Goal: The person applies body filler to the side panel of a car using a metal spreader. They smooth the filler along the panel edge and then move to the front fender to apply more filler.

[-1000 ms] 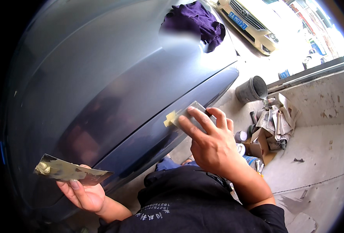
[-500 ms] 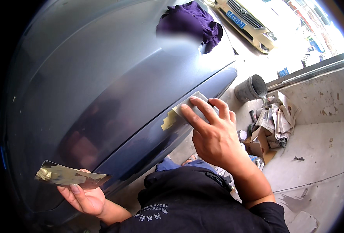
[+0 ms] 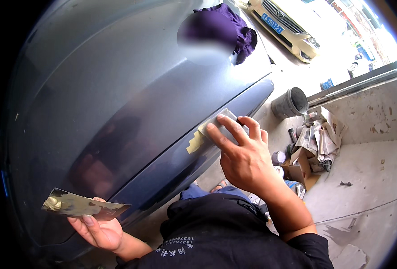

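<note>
Blue-grey car panel, purple cloth, yellowish putty.

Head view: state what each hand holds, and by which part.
Right hand presses a flat spreader against the car panel, fingers on its back. Left hand holds a putty-smeared board by its lower edge.

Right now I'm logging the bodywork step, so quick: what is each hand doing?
Left hand: closed on a flat metal mixing board smeared with yellowish filler.
Right hand: fingers pressing a grey flat spreader against the blue car panel.
</note>
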A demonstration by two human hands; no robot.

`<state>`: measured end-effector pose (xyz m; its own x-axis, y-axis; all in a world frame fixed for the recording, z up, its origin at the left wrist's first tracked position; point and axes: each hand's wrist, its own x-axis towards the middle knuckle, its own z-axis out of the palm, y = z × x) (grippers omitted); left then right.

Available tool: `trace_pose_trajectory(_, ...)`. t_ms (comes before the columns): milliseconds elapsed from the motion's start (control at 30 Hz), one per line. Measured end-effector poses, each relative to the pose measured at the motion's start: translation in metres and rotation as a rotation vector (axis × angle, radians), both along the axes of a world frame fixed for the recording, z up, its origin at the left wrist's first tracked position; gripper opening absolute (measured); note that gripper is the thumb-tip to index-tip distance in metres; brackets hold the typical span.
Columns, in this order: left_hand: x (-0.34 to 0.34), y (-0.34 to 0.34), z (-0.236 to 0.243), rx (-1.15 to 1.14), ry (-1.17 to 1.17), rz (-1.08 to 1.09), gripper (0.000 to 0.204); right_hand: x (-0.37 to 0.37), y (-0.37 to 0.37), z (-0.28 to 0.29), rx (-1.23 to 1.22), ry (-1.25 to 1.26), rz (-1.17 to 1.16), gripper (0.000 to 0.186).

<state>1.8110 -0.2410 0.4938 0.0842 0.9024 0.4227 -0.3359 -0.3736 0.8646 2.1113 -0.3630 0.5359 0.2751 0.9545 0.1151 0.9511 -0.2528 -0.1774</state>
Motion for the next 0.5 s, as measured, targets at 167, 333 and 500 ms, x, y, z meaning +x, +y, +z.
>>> trace_pose_trajectory(167, -0.002, -0.001, -0.002, -0.004, 0.002, 0.01, 0.048, 0.0, -0.003, 0.01, -0.025, -0.011, 0.019, 0.06)
trace_pose_trajectory(333, -0.002, 0.0, 0.0, -0.002, 0.005, -0.011, 0.048, -0.015, 0.002, 0.005, -0.015, -0.022, 0.041, 0.059)
trace_pose_trajectory(500, 0.005, 0.0, -0.001, 0.022, -0.026, -0.017, 0.045, -0.021, -0.005, 0.001, -0.027, -0.001, 0.025, 0.06)
